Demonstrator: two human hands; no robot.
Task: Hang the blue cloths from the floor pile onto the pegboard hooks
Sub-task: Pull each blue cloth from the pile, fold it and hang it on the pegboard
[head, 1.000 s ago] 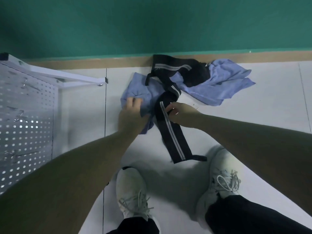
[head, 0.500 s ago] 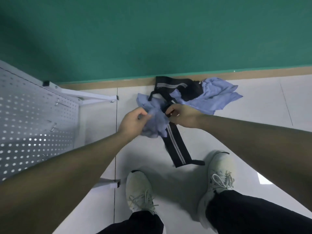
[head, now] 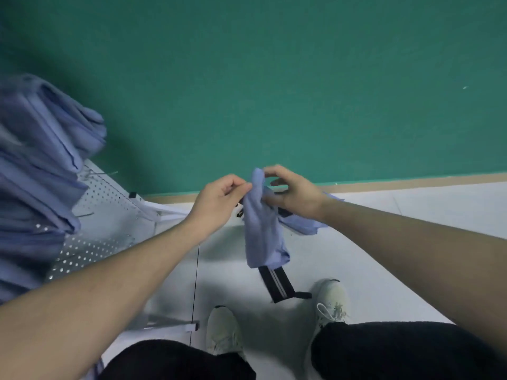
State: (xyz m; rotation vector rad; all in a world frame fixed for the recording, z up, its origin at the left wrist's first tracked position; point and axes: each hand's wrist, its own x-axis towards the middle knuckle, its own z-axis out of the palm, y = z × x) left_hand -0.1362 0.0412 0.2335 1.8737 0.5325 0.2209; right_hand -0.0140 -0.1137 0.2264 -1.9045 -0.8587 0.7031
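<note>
A blue cloth [head: 262, 234] hangs in the air between my hands, above the floor. My left hand [head: 219, 200] pinches its top edge from the left. My right hand [head: 292, 193] holds the top from the right, fingers curled round the fabric. Behind my right wrist another blue cloth [head: 304, 224] lies on the floor by the wall. The white pegboard [head: 107, 218] stands at the left, with several blue cloths [head: 38, 171] hanging over it. A bare metal hook [head: 100, 174] sticks out near its upper edge.
A black strap with white stripes [head: 275, 283] lies on the white floor under the held cloth, near my right shoe [head: 330, 300]. My left shoe [head: 222, 330] is beside the pegboard's foot [head: 170, 323]. A green wall [head: 274, 78] rises straight ahead.
Both hands have lifted one blue cloth off the floor pile and raised it. My view has risen, bringing the cloths hung on the pegboard into sight.
</note>
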